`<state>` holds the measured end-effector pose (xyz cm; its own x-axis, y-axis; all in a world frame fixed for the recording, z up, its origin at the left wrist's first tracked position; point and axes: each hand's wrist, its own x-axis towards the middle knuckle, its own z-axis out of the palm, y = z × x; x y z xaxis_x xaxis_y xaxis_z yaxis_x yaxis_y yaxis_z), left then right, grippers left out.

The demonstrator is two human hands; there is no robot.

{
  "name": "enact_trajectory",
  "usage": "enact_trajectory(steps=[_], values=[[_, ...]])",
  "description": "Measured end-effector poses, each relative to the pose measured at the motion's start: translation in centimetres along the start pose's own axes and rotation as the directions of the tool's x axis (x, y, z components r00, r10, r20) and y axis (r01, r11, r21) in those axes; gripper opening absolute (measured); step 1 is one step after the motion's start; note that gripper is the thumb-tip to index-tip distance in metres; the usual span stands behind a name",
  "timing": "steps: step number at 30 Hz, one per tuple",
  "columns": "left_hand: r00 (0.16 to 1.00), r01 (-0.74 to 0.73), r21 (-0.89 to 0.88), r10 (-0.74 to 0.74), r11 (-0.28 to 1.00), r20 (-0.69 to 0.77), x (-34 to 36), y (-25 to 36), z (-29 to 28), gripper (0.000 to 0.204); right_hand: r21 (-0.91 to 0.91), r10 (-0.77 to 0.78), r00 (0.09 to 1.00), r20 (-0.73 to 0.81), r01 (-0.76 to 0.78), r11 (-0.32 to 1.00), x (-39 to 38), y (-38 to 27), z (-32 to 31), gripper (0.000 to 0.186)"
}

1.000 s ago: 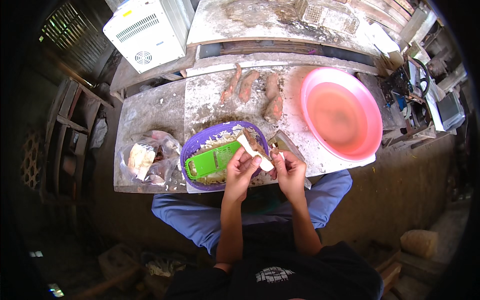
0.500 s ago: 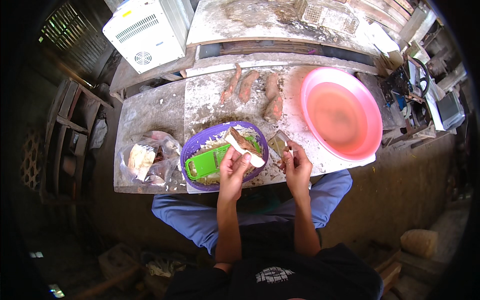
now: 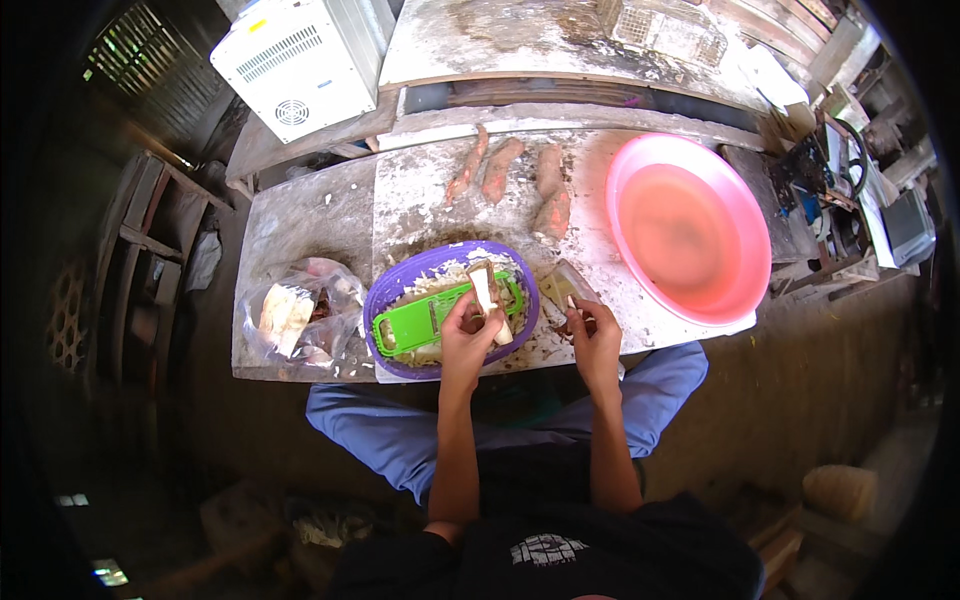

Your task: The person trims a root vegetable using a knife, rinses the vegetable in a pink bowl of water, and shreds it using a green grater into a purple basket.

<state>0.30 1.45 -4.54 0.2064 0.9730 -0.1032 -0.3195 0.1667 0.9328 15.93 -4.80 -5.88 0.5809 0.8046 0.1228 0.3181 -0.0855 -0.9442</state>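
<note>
My left hand (image 3: 465, 340) is closed on a root piece (image 3: 484, 285) with white flesh and brown skin, held upright over a purple oval tub (image 3: 420, 258) of white shreds. A green grater (image 3: 405, 328) lies across that tub. My right hand (image 3: 595, 340) is closed beside the tub, holding something small I cannot make out, near a flat metal blade (image 3: 565, 278) on the worktop. Beyond lie several reddish-brown roots (image 3: 552, 210). Left of the tub is a clear plastic bag (image 3: 285, 320) with pale pieces inside.
A pink basin (image 3: 740, 230) of cloudy water sits at the right of the worktop (image 3: 300, 220). A white appliance (image 3: 290, 65) stands on a rear bench. A cluttered wooden rack (image 3: 150, 250) is at the left, dark equipment (image 3: 825, 165) at the right.
My hands have moved apart. The left one has turned the root piece from a slant to more upright; the right one has withdrawn from it to the right.
</note>
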Motion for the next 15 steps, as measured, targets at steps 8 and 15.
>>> enact_trajectory(steps=[8, 15], values=[[0.984, -0.159, 0.168, 0.17, 0.973, -0.055, -0.1, 0.3, -1.2, 0.042, 0.029, -0.099, 0.992, 0.077, 0.097, 0.995, 1.0, -1.0, 1.1, 0.015], [0.889, -0.249, 0.49, 0.398, 0.835, -0.226, -1.7, 3.1, -3.8, 0.048, 0.084, -0.196, 0.943, 0.27, 0.179, 0.98, 2.8, -3.7, 3.3, 0.015]])
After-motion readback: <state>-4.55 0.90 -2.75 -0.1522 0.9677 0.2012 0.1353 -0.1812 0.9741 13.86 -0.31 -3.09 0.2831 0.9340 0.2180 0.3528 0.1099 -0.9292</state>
